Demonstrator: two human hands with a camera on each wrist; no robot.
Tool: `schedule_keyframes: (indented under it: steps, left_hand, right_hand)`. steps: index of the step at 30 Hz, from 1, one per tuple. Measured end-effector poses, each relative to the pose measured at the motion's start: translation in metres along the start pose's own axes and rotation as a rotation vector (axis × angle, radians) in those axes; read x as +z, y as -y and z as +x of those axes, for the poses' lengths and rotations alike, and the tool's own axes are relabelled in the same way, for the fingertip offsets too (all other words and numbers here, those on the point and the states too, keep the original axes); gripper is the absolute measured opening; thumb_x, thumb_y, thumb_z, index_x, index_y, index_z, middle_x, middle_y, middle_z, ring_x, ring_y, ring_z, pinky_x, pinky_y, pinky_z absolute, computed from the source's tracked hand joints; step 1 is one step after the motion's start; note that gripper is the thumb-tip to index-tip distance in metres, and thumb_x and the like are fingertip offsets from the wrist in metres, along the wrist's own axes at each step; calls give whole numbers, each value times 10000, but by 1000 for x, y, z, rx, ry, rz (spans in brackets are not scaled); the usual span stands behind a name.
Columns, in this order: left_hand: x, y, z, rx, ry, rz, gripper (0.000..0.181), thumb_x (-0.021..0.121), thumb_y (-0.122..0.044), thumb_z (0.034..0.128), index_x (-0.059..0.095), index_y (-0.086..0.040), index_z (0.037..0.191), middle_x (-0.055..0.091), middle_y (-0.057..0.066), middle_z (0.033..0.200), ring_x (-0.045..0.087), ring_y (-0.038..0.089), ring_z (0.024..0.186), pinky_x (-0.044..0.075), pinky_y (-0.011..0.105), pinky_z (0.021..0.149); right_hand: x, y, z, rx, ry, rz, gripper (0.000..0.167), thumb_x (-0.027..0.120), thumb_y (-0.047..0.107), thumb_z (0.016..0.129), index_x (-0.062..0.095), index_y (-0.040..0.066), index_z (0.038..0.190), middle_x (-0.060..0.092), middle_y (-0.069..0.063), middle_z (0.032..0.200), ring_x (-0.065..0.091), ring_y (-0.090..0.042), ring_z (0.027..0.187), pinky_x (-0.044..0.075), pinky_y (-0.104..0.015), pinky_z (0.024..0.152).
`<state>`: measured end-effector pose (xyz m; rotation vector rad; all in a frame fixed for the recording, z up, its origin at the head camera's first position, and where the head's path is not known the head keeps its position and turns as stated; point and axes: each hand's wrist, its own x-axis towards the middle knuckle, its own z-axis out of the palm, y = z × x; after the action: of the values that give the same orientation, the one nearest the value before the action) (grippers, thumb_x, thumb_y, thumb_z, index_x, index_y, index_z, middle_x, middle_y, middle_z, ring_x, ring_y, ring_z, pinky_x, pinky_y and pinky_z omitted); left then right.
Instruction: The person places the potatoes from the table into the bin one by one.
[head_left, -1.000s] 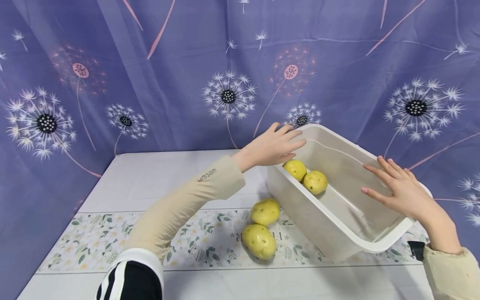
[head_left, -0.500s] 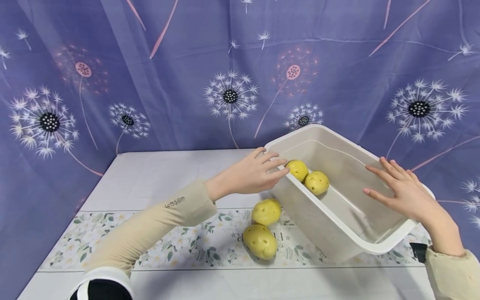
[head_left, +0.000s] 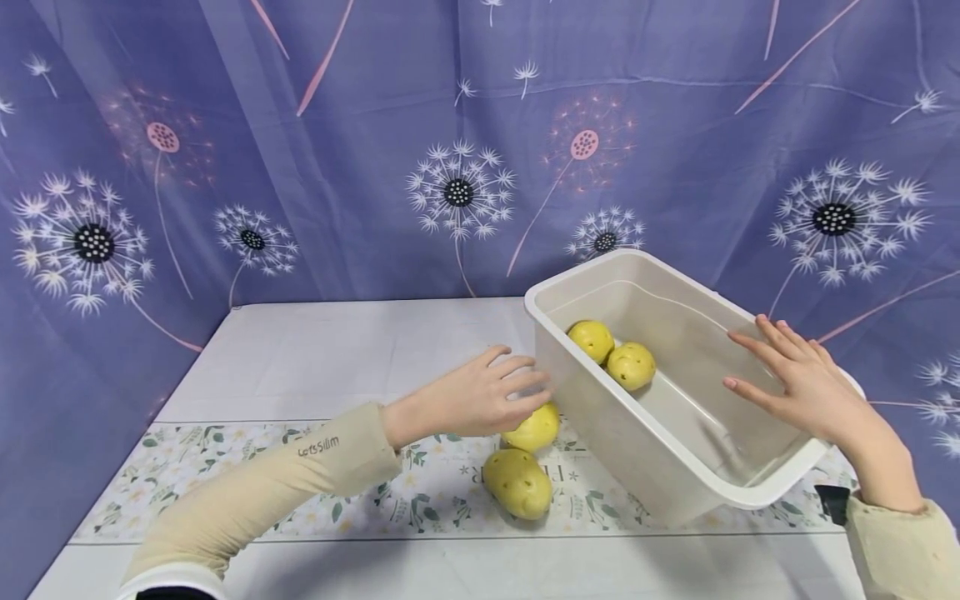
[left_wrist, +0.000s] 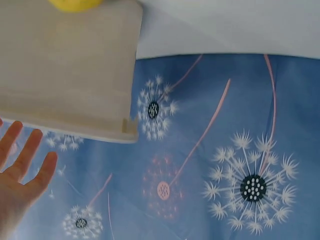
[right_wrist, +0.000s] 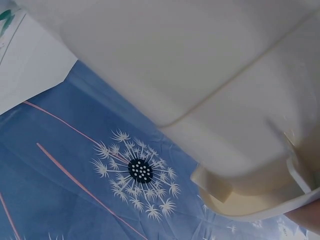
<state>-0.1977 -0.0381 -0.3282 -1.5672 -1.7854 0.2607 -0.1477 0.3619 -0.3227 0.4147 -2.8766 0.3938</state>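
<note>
My left hand (head_left: pixel 480 392), fingers spread and loosely bent, is over a yellow potato (head_left: pixel 534 428) on the table, partly hiding it; whether it touches cannot be told. A second potato (head_left: pixel 517 483) lies just in front of that one. Inside the white plastic bin (head_left: pixel 622 408) two more potatoes (head_left: pixel 631 366) lie against its left wall. My right hand (head_left: pixel 810 383) lies over the bin's right rim with straight fingers. The left wrist view has the fingers (left_wrist: pixel 30 155) beside the bin's outer wall (left_wrist: pixel 65 70). Little of the right hand (right_wrist: pixel 306 216) shows in the right wrist view.
A floral runner (head_left: pixel 247 483) crosses the white table (head_left: pixel 360 342). Behind it hangs a purple curtain (head_left: pixel 360 167) with dandelion prints. The bin stands at an angle on the right half of the table, its tall side facing the loose potatoes.
The left hand has come back from over the bin's left rim, moving left and down towards the potatoes on the table. The right hand and the bin have stayed put.
</note>
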Motion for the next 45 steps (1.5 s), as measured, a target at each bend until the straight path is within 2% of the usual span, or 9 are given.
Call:
schedule_keyframes:
  steps: [7,13,18,22,26,31,35,40,45]
  left_hand:
    - [-2,-18,-16,45,140,-41,353,498,-382,851,527,-223,1165,556,-9,1213,515,189,1102,446,364,853]
    - [7,-31,-28,91,191,-56,427,402,-490,879,491,-238,1211,542,-35,1238,517,191,1123,442,371,879]
    - [17,-43,-33,144,263,-90,571,352,-579,852,446,-219,1284,494,-26,1300,492,190,1163,427,383,917]
    - [23,-51,-36,165,303,-132,657,366,-627,823,396,-209,1329,454,2,1345,470,204,1191,416,402,946]
    - [30,-57,-36,173,321,-169,723,416,-651,784,358,-209,1353,422,29,1370,446,210,1207,400,422,966]
    - [38,-65,-36,203,325,-176,728,460,-630,777,331,-219,1364,418,21,1363,431,195,1204,383,407,981]
    - [42,-71,-37,232,346,-159,704,464,-586,803,297,-212,1374,422,7,1348,433,185,1202,392,382,964]
    - [44,-75,-37,240,363,-127,683,481,-540,817,274,-206,1375,418,4,1340,439,169,1192,398,366,951]
    - [44,-76,-37,243,347,-110,663,500,-512,814,286,-211,1364,433,-10,1315,447,156,1170,408,351,940]
  right_hand:
    - [0,0,-1,2,6,-7,646,585,350,831,324,142,1383,52,-166,1496,-35,-349,1375,-68,-592,1055]
    - [0,0,-1,9,13,3,643,583,352,833,324,144,1383,47,-163,1497,-37,-349,1375,-70,-588,1057]
    - [0,0,-1,8,11,2,638,583,349,833,330,139,1380,47,-162,1497,-42,-342,1376,-70,-585,1059]
    - [0,0,-2,9,9,0,636,583,349,832,332,142,1379,45,-155,1499,-41,-340,1377,-70,-585,1059]
    - [0,-1,-2,9,5,-2,635,582,348,833,332,142,1379,49,-160,1498,-36,-346,1376,-67,-589,1057]
    - [0,0,-1,9,-1,6,633,592,347,826,345,148,1373,64,-162,1497,-24,-347,1377,-61,-593,1056]
    - [0,1,0,-2,-7,1,630,594,342,826,348,142,1370,76,-174,1493,-14,-353,1376,-54,-601,1052]
    - [0,0,0,-10,-8,-4,634,594,340,825,344,138,1372,77,-184,1490,-11,-365,1372,-50,-612,1045]
    - [0,-1,0,-14,-8,-10,639,593,339,827,338,131,1375,69,-189,1489,-19,-372,1369,-50,-618,1040]
